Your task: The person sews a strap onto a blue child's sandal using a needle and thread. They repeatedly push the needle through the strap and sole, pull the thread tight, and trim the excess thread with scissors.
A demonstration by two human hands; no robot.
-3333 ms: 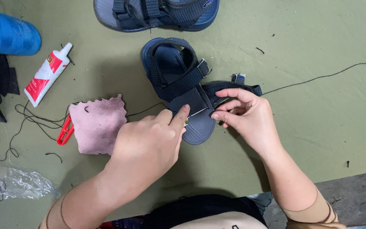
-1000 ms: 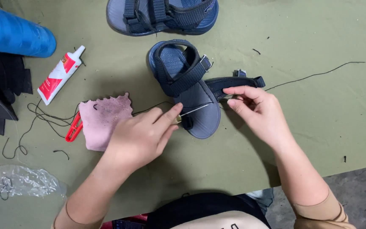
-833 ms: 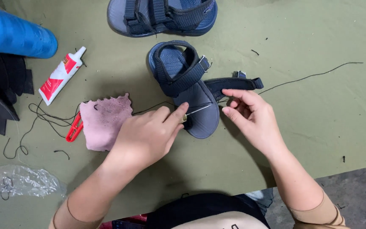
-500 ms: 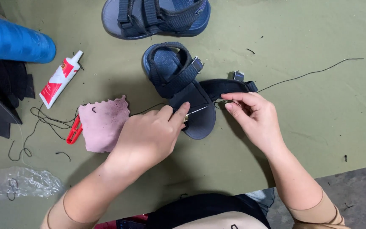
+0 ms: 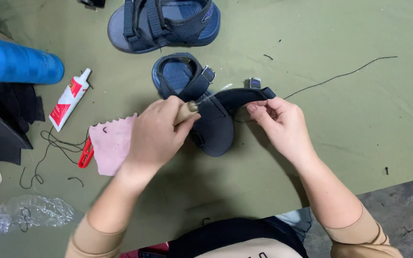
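My left hand fingers wrap tight around a wooden-handled awl, its needle aimed at the navy sandal on the green table. My right hand pinches the sandal's loose strap. A second sandal lies beyond.

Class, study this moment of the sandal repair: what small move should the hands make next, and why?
Probably push the awl on through the strap. The left hand grips its wooden handle with the metal tip aimed at the dark strap, which the right hand pinches and steadies above the blue sandal. A dark thread trails off from the strap.
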